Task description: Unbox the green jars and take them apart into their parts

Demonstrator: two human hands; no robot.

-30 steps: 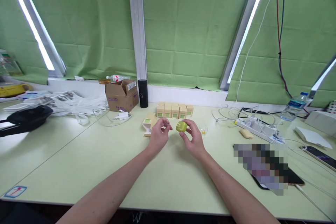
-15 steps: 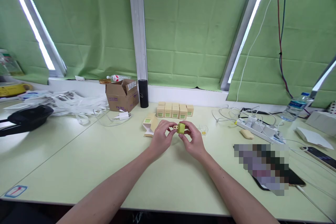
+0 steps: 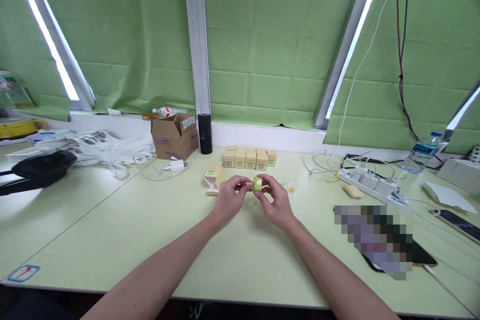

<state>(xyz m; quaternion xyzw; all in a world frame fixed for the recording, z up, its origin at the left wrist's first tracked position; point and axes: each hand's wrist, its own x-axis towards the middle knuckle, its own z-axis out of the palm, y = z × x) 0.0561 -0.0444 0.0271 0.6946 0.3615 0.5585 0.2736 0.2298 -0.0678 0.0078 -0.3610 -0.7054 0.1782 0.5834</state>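
1. Gripping a small green case [image 3: 257,184] in the right hand [image 3: 278,203], thumb below and fingers above, and suspending it in the air over the desk [image 3: 202,255]; probably steadying its body from the right end and leaving the opposite end exposed.
2. Pinching a pale loop [image 3: 249,183] at the case's left end in the left hand [image 3: 231,197], fingertips nearly together; seemingly using so narrow a hold because of the loop's small size. Not being able to tell how firmly, with the fingers partly hiding it.
3. Holding the 2 hands close together, likely for fine control and a direct view from above.
4. Having an opened carton [image 3: 214,178] lying just beyond the left hand, presumably for easy reach.
5. Having 5 small cartons [image 3: 250,160] standing side by side farther back, probably grouped for tidiness and out of the arms' way.
6. Having a clear plastic piece [image 3: 290,188] resting just beyond the right hand, perhaps there to avoid crowding the fingers.
7. Having a power strip [image 3: 369,186] lying well apart on the right, likely for keeping plugs within reach.
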